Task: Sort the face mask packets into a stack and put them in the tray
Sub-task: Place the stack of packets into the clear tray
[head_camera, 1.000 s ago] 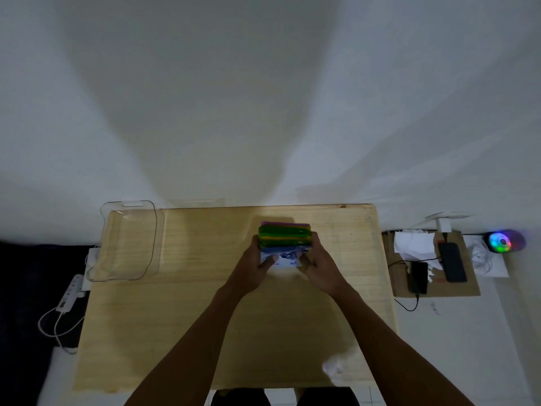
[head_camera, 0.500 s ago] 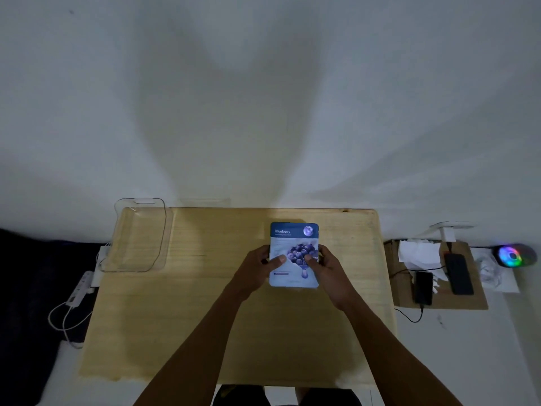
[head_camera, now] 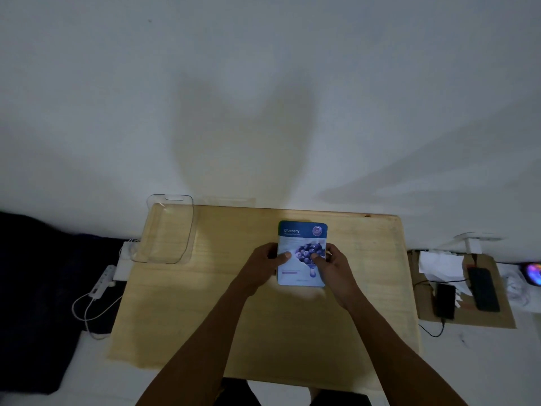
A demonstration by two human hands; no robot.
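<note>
On the floor at far left lies a white power strip (head_camera: pixel 101 284). Next, the clear tray (head_camera: pixel 191 227) sits at the surface's (head_camera: pixel 205 303) far left corner, well apart from the hands. At mid-surface the left hand (head_camera: pixel 262 265) grips the Blueberry packet's (head_camera: pixel 303 238) left edge, its fingers (head_camera: pixel 285 255) curled round it, thumb on the face. The right hand (head_camera: pixel 335 269) pinches the right edge likewise. Whether more packets lie underneath cannot be told. Two phones (head_camera: pixel 483 288) rest on cardboard (head_camera: pixel 497 319) at right.
</note>
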